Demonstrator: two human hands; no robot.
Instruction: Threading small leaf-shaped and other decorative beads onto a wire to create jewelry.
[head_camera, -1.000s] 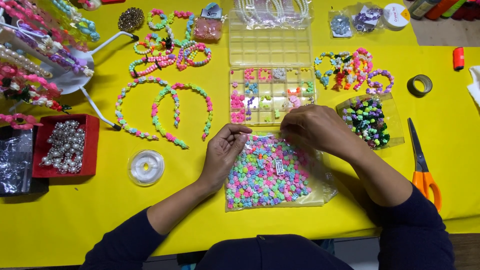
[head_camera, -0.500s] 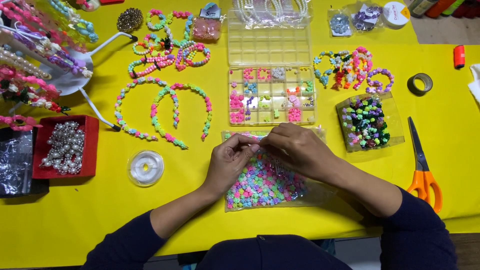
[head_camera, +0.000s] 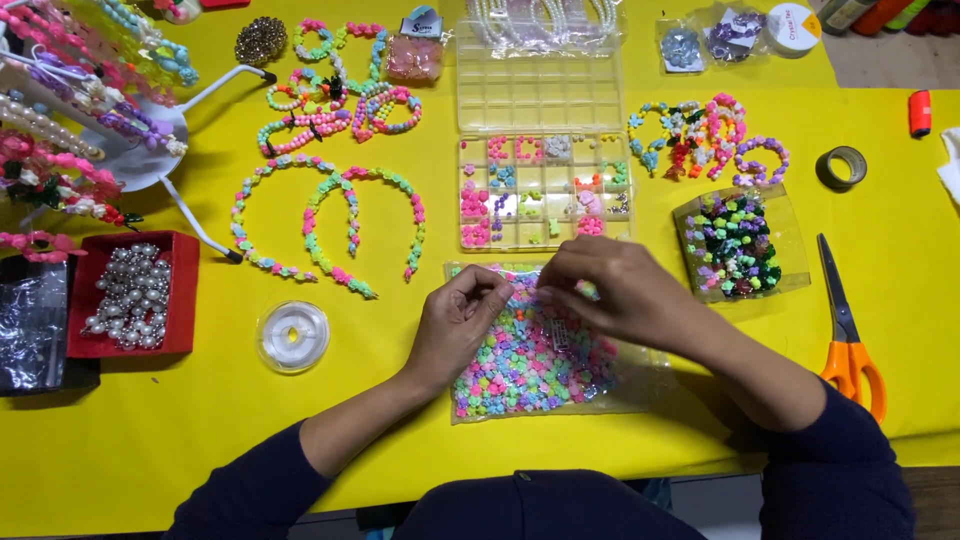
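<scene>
Both hands have drawn together since a second ago, when the right hand (head_camera: 620, 295) hovered apart near the compartment box; now they meet at frame centre over the open clear bag of pastel beads (head_camera: 530, 365). Left hand (head_camera: 455, 325) fingers press together as if pinching something too fine to see; right fingers pinch a small pale bead (head_camera: 587, 291). Further up lie the clear plastic compartment box (head_camera: 540, 190), glossy and gridded, and curved beaded strands (head_camera: 350, 225) on the smooth yellow worktop (head_camera: 150, 450).
</scene>
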